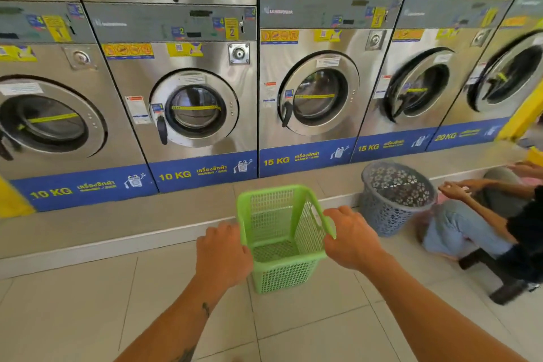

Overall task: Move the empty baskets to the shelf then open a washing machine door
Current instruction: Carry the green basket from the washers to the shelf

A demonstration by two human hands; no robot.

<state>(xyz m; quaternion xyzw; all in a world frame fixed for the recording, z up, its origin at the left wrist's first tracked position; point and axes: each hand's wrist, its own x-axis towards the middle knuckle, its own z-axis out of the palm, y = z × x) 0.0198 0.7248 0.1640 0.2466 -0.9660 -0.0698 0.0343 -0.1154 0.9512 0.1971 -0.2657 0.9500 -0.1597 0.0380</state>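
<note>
We have the green basket [279, 232] between us, low over the tiled floor [88, 303] in front of the row of washing machines [194, 107]. We cannot tell whether its base is clear of the tiles. It is empty: we see straight down to its mesh bottom. Our left hand [221, 253] grips the left rim with the fingers curled over the edge. Our right hand [351, 238] is wrapped round the right rim beside the handle slot.

We judge this to be the first step, carrying an empty basket off to the shelf. The shelf is nowhere in view, so the next move calls for lifting the basket level and turning away from the machines to find it.

A grey basket [393, 200] stands on the floor to the right, against the raised ledge [117, 223] under the machines and just beside a seated person [470, 223]. It looks empty from here, so it probably needs the same trip, taken carefully round that person's knees.

Opening a door comes last. The two machines straight ahead look shut, with their handles on the left of each door. Those further right are too blurred to judge.
</note>
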